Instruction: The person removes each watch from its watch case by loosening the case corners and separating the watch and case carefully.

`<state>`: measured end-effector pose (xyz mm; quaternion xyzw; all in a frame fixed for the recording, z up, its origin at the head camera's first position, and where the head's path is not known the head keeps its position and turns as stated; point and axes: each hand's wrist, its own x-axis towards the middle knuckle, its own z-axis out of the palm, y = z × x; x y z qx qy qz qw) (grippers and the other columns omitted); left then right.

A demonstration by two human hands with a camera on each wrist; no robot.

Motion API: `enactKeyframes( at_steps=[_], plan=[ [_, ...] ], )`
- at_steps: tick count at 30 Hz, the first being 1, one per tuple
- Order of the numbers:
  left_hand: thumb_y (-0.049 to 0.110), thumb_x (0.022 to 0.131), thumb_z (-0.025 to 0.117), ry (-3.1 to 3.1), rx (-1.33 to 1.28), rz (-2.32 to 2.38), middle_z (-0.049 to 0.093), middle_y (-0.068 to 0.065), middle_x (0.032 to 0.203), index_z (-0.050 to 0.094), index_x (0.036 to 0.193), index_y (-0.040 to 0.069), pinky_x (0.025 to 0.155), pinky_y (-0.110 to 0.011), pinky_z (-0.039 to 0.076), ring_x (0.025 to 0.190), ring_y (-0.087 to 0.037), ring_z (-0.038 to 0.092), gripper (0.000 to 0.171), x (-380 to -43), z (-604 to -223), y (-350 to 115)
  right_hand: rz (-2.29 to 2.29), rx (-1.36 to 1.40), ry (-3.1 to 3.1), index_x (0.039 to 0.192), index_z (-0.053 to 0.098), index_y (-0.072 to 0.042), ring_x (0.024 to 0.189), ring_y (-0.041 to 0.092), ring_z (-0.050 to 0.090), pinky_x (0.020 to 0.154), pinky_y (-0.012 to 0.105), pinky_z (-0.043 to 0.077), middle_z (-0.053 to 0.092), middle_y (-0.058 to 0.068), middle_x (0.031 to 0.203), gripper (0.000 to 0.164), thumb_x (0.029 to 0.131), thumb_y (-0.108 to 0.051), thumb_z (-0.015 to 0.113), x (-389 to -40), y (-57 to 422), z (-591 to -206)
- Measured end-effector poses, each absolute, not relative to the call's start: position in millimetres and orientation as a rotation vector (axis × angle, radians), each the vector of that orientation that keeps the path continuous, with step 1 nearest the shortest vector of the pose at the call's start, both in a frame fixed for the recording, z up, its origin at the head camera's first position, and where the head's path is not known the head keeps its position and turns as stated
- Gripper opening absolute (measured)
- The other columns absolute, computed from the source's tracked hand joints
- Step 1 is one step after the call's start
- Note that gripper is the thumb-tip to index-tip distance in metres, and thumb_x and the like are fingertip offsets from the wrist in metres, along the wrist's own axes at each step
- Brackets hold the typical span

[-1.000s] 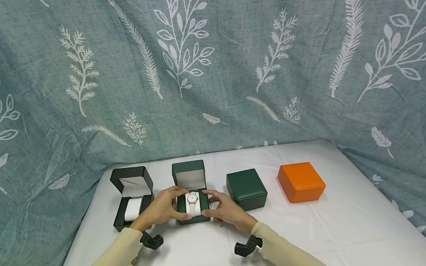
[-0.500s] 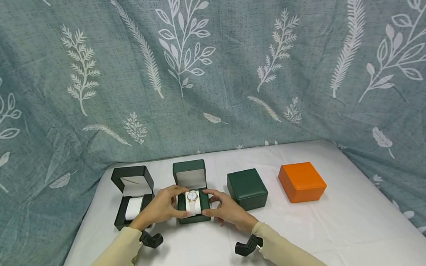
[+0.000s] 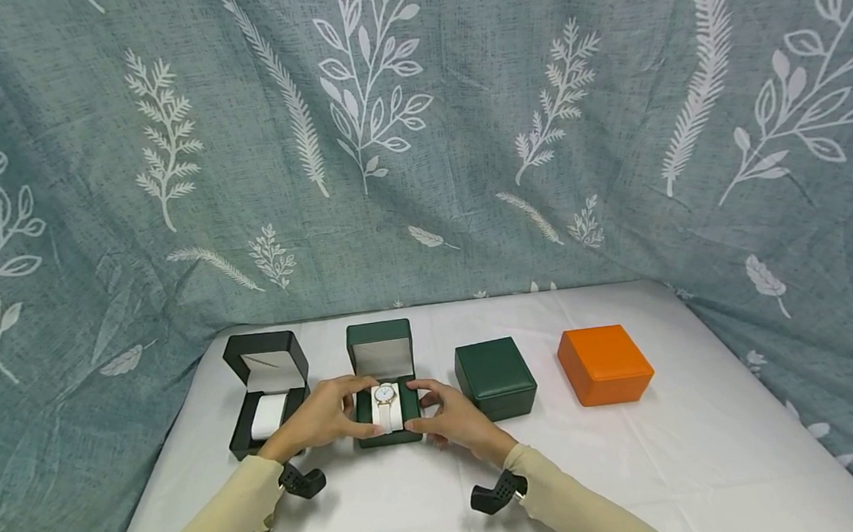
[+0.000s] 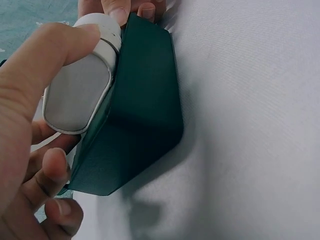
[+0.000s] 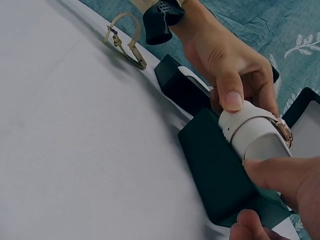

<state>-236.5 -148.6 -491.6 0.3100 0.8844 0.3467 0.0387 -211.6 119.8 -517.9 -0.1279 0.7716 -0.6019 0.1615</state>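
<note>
1. I count four boxes in a row across the tabletop (image 3: 408, 510): a black box (image 3: 242, 435) at the left with its lid up, an open green box (image 3: 389, 439) beside it, a closed green box (image 3: 495, 377) further right, and an orange box (image 3: 605, 365), also closed, at the far right.
2. There are two cushions: a white cushion (image 3: 398, 419) in the open green box and a second cushion (image 3: 267, 417) in the black one.
3. One watch (image 3: 385, 395), gold-cased with a white dial and pale strap, is wrapped around the white cushion. A beige strap (image 5: 137, 54) with metal fittings lies near the left forearm, largely hidden by the sleeve from head height.
4. Two black wrist devices (image 3: 304, 481) sit at the cuffs, and a leaf-patterned curtain (image 3: 455, 147) hangs behind everything.
5. The left hand (image 3: 323, 416) covers part of the black box; the green lid stands upright on the watch's far side.
6. Left hand and right hand (image 3: 459, 420) pinch opposite ends of the white cushion, thumbs near, index fingers far; each grip is narrowed onto it.
7. The watch lies between both grips, facing up, its cushion standing above the box's rim.
</note>
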Motion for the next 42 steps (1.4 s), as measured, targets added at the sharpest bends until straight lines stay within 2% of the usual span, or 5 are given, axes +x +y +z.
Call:
enactKeyframes(
  at_steps=[11, 18, 26, 38, 42],
  plan=[
    [0.042, 0.078, 0.091, 2.712, 0.866, 1.086, 0.062, -0.002, 0.091, 0.064, 0.139, 0.013, 0.055, -0.026, 0.045, 0.067, -0.011, 0.053, 0.073, -235.1, -490.0, -148.9, -1.664, -0.431, 2.354, 0.147, 0.056, -0.017, 0.071, 0.028, 0.063, 0.057, 0.04, 0.052, 0.054, 0.022, 0.13, 0.067, 0.086, -0.017, 0.085, -209.0, 119.2, -502.8],
    [0.043, 0.079, 0.09, 2.703, 0.868, 1.094, 0.061, -0.003, 0.089, 0.063, 0.14, 0.012, 0.055, -0.025, 0.044, 0.066, -0.011, 0.052, 0.074, -234.8, -489.5, -148.9, -1.675, -0.465, 2.35, 0.148, 0.054, -0.02, 0.07, 0.018, 0.06, 0.063, 0.045, 0.055, 0.054, 0.019, 0.133, 0.07, 0.086, -0.02, 0.086, -211.0, 120.0, -497.8],
    [0.043, 0.08, 0.089, 2.683, 0.92, 1.126, 0.064, 0.003, 0.105, 0.063, 0.141, 0.011, 0.055, -0.025, 0.043, 0.068, -0.011, 0.051, 0.073, -234.1, -489.5, -148.1, -1.694, -0.55, 2.229, 0.154, 0.048, -0.023, 0.072, 0.025, 0.062, 0.065, 0.047, 0.055, 0.052, 0.011, 0.14, 0.081, 0.084, -0.024, 0.088, -210.4, 116.8, -492.9],
    [0.043, 0.082, 0.088, 2.679, 0.966, 1.152, 0.065, 0.003, 0.105, 0.063, 0.14, 0.015, 0.057, -0.026, 0.045, 0.069, -0.01, 0.052, 0.069, -233.1, -493.1, -150.1, -1.683, -0.588, 2.133, 0.159, 0.039, -0.026, 0.078, 0.022, 0.067, 0.073, 0.052, 0.057, 0.041, 0.008, 0.147, 0.091, 0.083, -0.024, 0.089, -209.0, 109.4, -493.4],
    [0.043, 0.082, 0.088, 2.676, 0.991, 1.184, 0.065, 0.003, 0.104, 0.064, 0.139, 0.016, 0.057, -0.025, 0.045, 0.068, -0.011, 0.053, 0.067, -232.4, -493.1, -149.5, -1.672, -0.588, 2.134, 0.158, 0.04, -0.03, 0.078, 0.025, 0.067, 0.073, 0.049, 0.058, 0.055, 0.012, 0.132, 0.09, 0.083, -0.027, 0.09, -209.1, 106.7, -494.2]
  ],
)
